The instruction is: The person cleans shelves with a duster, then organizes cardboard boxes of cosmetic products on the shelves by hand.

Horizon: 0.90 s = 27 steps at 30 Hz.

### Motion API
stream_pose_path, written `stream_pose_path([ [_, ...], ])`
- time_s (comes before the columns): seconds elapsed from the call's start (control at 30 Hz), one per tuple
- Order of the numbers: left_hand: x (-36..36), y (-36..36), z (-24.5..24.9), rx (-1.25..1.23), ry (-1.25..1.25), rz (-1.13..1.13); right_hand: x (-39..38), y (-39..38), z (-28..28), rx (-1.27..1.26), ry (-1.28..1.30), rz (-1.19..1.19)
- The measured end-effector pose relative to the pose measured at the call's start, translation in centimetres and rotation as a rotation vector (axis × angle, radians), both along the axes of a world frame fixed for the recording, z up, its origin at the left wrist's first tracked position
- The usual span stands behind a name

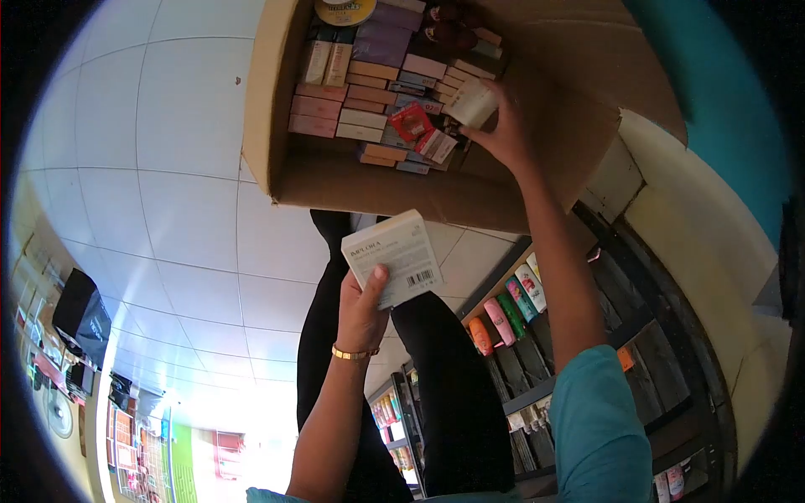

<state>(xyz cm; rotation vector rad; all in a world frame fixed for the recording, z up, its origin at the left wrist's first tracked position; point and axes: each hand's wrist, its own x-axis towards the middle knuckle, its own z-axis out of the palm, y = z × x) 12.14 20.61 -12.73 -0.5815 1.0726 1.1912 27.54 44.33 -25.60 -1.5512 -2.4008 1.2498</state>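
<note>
My left hand [366, 308] is closed round a flat white cosmetics box [391, 251] marked "IMPLORA", thumb on the face that carries small print and a barcode. A gold bracelet circles that wrist. Inside the open cardboard carton [402, 197], my right hand [501, 130] grips another small white box [471, 103] between thumb and fingers. Close to it lie a red box with a round window [410, 122] and a red-and-white box [436, 146]. Stacks of pink boxes [315, 109] and cream boxes [361, 126] fill much of the carton.
A purple package [382, 40] and a round yellow-edged item [345, 10] sit deeper in the carton. To the right, dark shelving [537, 369] bears several coloured bottles [506, 317]. White floor tiles [193, 218] extend left, with a black bag [81, 313] further off.
</note>
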Motion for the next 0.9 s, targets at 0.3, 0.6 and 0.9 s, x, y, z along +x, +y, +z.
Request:
stream_pose_path([
  [0.3,-0.5,-0.8,-0.8,-0.109,0.068,0.024,-2.1,4.6,0.6,-0.552,-0.501,-0.332],
  [0.6,-0.4,-0.5,-0.8,-0.087,0.086,-0.075,-2.1,3.7,-2.8,-0.602,-0.549,-0.509],
  [0.9,-1.1,0.4,-0.2,-0.099,0.042,-0.055,2.0,4.0,-6.7,-0.342,-0.511,0.062],
])
